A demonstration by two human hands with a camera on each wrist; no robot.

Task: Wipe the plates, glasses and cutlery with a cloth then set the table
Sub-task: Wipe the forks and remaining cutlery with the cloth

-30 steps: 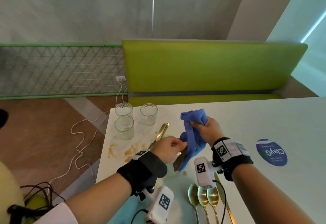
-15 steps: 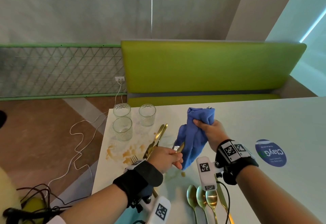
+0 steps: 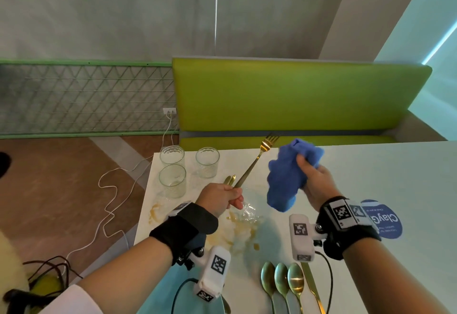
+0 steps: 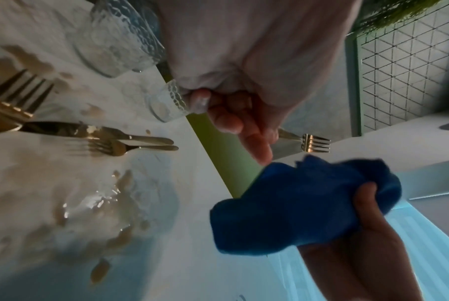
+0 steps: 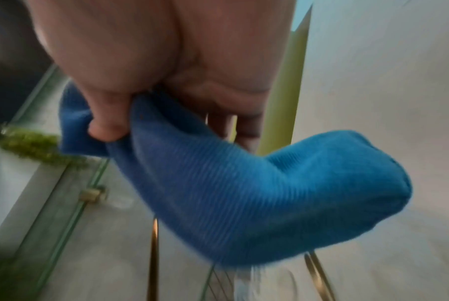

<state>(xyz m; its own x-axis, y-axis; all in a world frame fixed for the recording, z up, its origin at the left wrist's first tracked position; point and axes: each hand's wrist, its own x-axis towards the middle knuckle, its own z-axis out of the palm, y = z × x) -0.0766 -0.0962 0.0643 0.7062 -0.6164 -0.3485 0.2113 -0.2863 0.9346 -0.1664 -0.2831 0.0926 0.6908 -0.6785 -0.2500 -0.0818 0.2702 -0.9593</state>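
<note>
**Fork up in the left hand, cloth bunched in the right**

While the left hand closes its fingers round the handle of a gold fork, the tines point up and away toward the green bench. Fork is clear of the table, tilted, prongs at about cloth height.

Right hand clutches one blue cloth, thumb pressed into the bunched fabric; the loose end hangs down. Cloth sits just to the right of the fork, near but apart from it in the head view.

Counts:
- Glasses: three, clear and textured, grouped at the far left corner of the table, left of the left hand.
- Spoons: three, gold, side by side at the near edge, bowls pointing away, below and between the wrists.
- Knife: one gold piece just right of the spoons, under the right wrist.
- More cutlery on the table: the left wrist view shows a knife and a fork lying together, handles pointing the same way, plus another fork at the picture's left edge. Only two handle tips show beyond the left hand in the head view.
- Cloth: one.

Brown spill smeared and wet on the tabletop under and between the hands. A round blue sticker lies right of the right wrist.
</note>
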